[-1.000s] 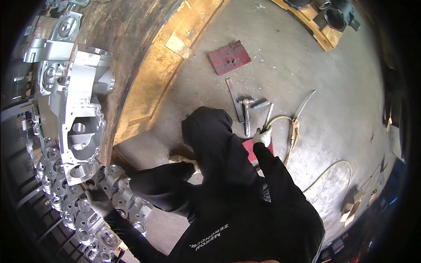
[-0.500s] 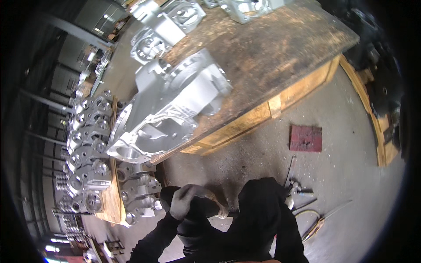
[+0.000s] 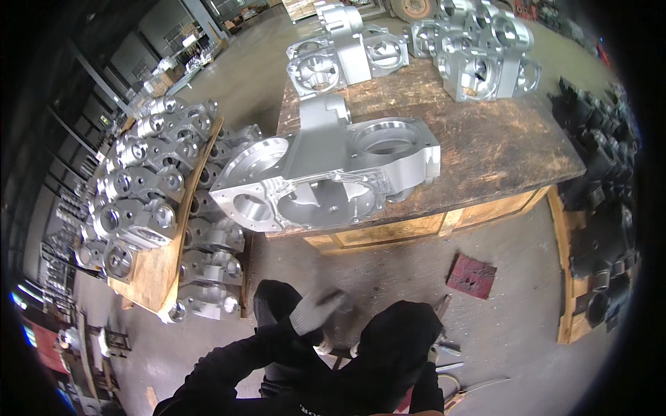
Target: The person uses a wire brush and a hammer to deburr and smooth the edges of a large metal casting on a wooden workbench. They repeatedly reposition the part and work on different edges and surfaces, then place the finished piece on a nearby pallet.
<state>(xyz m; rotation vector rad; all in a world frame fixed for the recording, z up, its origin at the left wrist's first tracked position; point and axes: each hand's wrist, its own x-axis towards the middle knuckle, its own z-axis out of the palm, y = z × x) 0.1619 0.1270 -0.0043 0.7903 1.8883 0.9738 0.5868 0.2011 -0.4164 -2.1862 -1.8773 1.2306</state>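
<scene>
While the knit-gloved L hand (image 3: 316,312) hung unclenched & blurred btwn black-clad knees (image 3: 402,333), a smooth silvery casting (image 3: 320,156) w/ round bores sat beyond it on a scuffed wood table (image 3: 496,149). R hand (image 3: 432,356) was mostly hidden by a knee, so couldn't make out its grip; slim tools (image 3: 450,348) lay just beside it, stained red mat (image 3: 472,276) farther off on gritty floor (image 3: 517,243).

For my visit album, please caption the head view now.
Gloved left hand near the left knee, with a silver metal casting on a worn wooden bench ahead.
</scene>
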